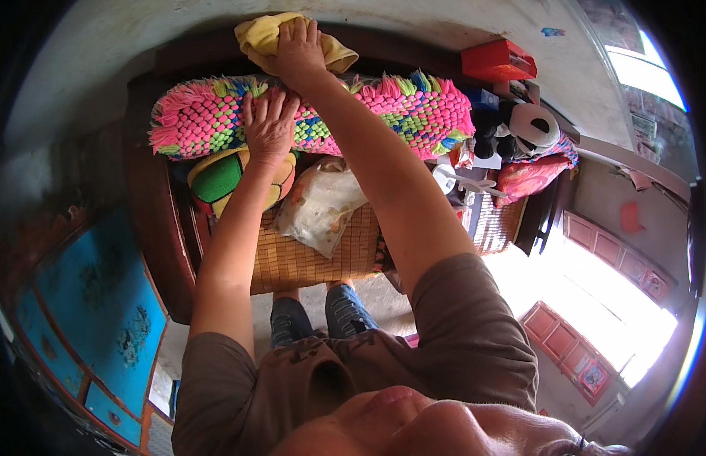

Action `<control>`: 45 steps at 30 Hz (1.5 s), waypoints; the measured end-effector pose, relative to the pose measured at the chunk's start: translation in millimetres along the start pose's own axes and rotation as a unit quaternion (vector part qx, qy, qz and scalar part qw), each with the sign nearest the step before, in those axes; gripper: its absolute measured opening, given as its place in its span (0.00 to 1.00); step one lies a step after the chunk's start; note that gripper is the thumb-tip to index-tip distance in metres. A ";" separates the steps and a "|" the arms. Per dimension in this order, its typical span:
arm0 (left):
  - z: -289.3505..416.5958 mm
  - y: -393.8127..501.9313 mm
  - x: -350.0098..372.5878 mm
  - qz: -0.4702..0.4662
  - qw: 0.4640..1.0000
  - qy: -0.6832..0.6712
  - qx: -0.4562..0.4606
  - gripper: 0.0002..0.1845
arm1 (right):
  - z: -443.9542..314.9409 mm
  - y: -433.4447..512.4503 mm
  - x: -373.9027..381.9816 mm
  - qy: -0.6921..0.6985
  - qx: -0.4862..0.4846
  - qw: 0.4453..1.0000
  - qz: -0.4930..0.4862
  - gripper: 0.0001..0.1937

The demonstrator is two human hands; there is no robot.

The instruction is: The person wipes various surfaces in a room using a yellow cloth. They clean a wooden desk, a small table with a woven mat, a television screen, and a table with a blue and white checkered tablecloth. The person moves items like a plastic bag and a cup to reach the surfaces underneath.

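Note:
My right hand (pixel 300 54) is pressed onto a crumpled yellow cloth (pixel 256 40) on the dark top rail of a wooden bench (pixel 381 48). Lower down, my left hand (pixel 270 128) rests palm down with fingers apart on a thick woven cover (pixel 199 117) in pink, green and blue, with a shaggy fringe. This cover lies along the backrest. Below my left wrist sits a rounded cushion (pixel 219 176) with green, yellow and orange panels, partly hidden by my forearm. A white patterned bag or pillow (pixel 324 199) lies beside it on the bamboo seat mat (pixel 307 265).
On the right are a panda plush toy (pixel 535 128), a red box (pixel 498 60), a blue box (pixel 484 98), a pink bundle (pixel 532 179) and a small white fan-like object (pixel 475 185). A blue painted cabinet (pixel 102 308) stands at left. Bright light enters by a doorway (pixel 592 296).

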State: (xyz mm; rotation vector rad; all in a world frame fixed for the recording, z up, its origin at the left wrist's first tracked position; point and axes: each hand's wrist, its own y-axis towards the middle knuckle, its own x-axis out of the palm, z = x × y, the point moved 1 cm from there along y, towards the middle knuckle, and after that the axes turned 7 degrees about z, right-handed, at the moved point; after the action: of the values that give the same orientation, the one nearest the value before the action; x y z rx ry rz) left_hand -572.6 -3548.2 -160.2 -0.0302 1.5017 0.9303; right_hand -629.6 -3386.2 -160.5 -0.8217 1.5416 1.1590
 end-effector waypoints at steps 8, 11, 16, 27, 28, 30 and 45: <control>-0.7 3.1 1.3 0.009 1.000 -0.001 0.006 0.27 | 166.3 -38.0 -56.2 0.060 0.203 0.970 -0.118 0.27; -0.1 6.0 1.0 0.046 0.999 0.012 0.009 0.23 | 216.1 -66.4 -67.8 -0.190 0.060 0.963 -0.179 0.22; -5.0 2.9 -1.2 0.058 0.997 -0.059 -0.008 0.24 | 158.4 -53.6 -25.5 -0.032 0.116 0.992 -0.035 0.34; -41.9 -24.9 -32.1 -0.003 0.984 -0.175 0.040 0.25 | -108.2 72.6 45.1 0.226 -0.198 0.953 0.049 0.34; -48.1 -34.8 -39.7 -0.047 0.983 -0.173 0.038 0.25 | -128.0 81.0 42.1 0.346 -0.142 0.927 -0.005 0.27; -64.8 -63.0 -61.0 -0.016 0.966 -0.256 -0.039 0.30 | -164.7 93.0 22.8 0.426 -0.110 0.898 0.008 0.27; -244.7 -274.6 -126.2 -0.062 0.944 -0.012 -0.324 0.35 | -351.3 -158.3 31.9 0.266 -0.233 0.919 -0.173 0.36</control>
State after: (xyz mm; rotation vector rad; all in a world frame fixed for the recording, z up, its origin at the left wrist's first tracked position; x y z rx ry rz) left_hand -602.8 -3929.7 -229.3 -0.5833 1.1004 1.2780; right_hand -603.2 -3767.4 -219.1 -1.7750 1.4582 1.0982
